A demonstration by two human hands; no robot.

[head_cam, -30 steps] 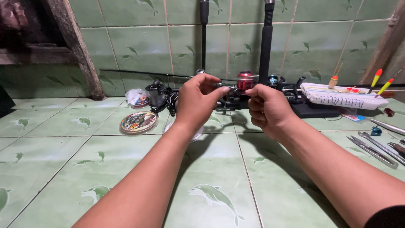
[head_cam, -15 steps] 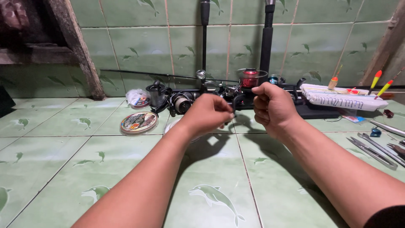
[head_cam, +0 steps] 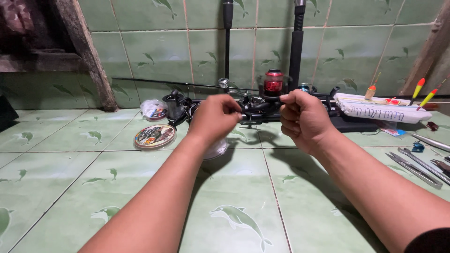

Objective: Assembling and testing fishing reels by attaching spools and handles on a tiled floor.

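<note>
2 hands are in view, the left hand (head_cam: 216, 116) and the right hand (head_cam: 302, 118), both closed in the middle of the scene. 2 dark rods (head_cam: 296, 44) stand against the far wall, and 1 thin rod (head_cam: 154, 83) lies along its foot. 1 red-topped reel (head_cam: 273, 82) sits far behind the hands. 1 flat round line spool (head_cam: 154, 136) lies left on the floor, with 1 clear bag (head_cam: 154, 109) behind it. 3 floats (head_cam: 417, 88) show far right, above 1 white foam block (head_cam: 382, 107). About 3 metal tools (head_cam: 415, 165) lie at right.
</note>
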